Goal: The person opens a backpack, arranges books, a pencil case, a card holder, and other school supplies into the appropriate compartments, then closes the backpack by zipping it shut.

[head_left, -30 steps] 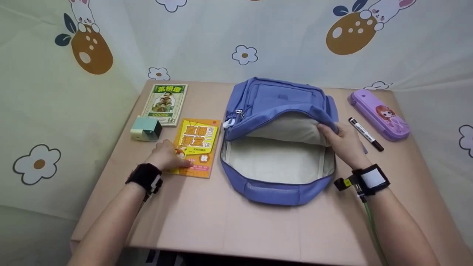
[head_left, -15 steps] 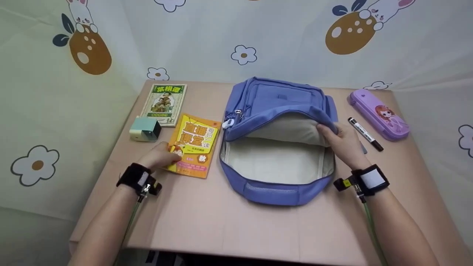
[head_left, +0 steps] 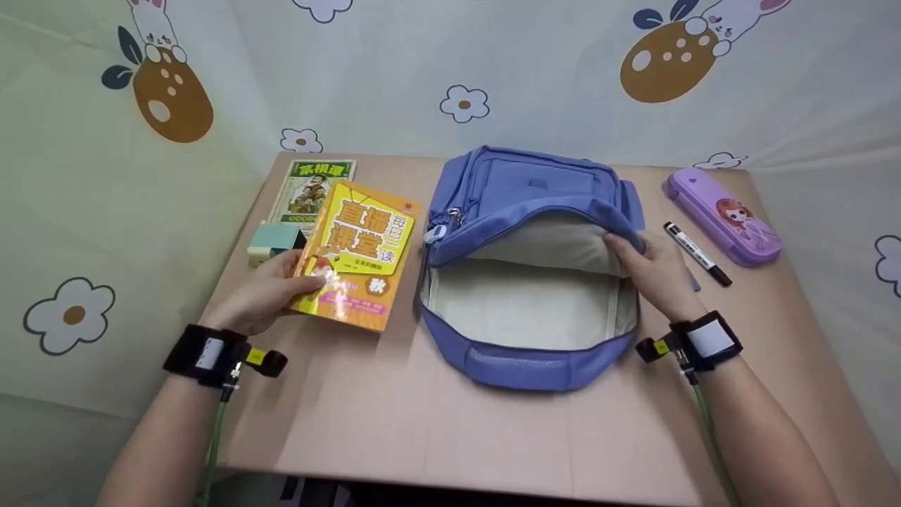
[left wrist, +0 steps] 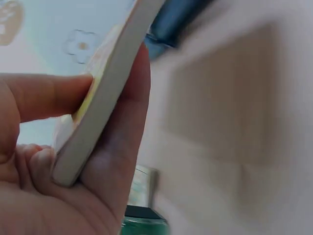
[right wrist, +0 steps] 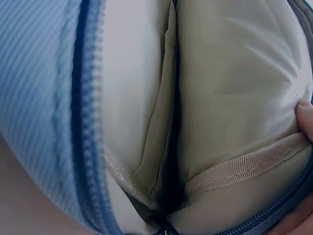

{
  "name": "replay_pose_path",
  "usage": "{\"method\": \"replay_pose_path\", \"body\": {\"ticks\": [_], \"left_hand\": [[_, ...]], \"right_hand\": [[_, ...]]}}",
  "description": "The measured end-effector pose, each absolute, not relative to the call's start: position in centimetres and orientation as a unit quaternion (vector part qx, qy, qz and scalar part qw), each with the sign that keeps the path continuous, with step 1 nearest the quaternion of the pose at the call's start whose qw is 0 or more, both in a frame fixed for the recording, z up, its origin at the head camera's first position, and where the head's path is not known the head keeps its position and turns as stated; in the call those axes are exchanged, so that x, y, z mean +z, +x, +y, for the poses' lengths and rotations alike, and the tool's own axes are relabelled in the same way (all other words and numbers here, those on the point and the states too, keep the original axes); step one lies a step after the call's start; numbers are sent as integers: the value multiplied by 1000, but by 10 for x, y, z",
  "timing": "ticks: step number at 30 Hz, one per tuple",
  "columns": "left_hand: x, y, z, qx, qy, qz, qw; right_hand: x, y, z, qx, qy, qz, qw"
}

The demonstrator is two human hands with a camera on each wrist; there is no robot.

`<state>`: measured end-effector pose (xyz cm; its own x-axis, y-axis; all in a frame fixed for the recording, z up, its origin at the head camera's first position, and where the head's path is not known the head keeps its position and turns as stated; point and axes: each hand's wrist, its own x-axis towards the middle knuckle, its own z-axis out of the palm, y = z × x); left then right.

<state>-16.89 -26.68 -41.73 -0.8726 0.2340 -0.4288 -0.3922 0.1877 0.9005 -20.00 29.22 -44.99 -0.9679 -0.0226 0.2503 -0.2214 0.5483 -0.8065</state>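
An orange and yellow book (head_left: 352,260) is gripped at its left edge by my left hand (head_left: 264,292), thumb on the cover and fingers beneath. In the left wrist view the book's page edge (left wrist: 105,93) shows between thumb and fingers, with its shadow on the table below. A blue backpack (head_left: 538,183) lies unzipped in the middle, its pale lining exposed. My right hand (head_left: 658,271) pinches the rim of the raised flap on the right side. The right wrist view looks into the backpack's lining (right wrist: 234,98), the thumb at the right edge.
A green-covered book (head_left: 303,193) lies at the back left, partly behind the held book. Beside it stands a mint and cream box-shaped item (head_left: 274,241). At the right lie a black and white marker (head_left: 697,255) and a purple pencil case (head_left: 725,218).
My left hand has lifted the orange book off the table and tilted it, moving it up and slightly left. My right hand keeps holding the backpack flap in place.
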Motion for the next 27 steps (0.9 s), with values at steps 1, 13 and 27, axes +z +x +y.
{"method": "replay_pose_path", "body": {"ticks": [1, 13, 27], "left_hand": [[-411, -166, -266, 641, -46, 724, 250], [-351, -123, -226, 638, 106, 674, 355], [-406, -150, -124, 589, 108, 621, 505]], "right_hand": [[-449, -200, 292, 468, 68, -875, 105], [-437, -198, 285, 458, 58, -880, 110], [-410, -184, 270, 473, 70, -874, 82]]}}
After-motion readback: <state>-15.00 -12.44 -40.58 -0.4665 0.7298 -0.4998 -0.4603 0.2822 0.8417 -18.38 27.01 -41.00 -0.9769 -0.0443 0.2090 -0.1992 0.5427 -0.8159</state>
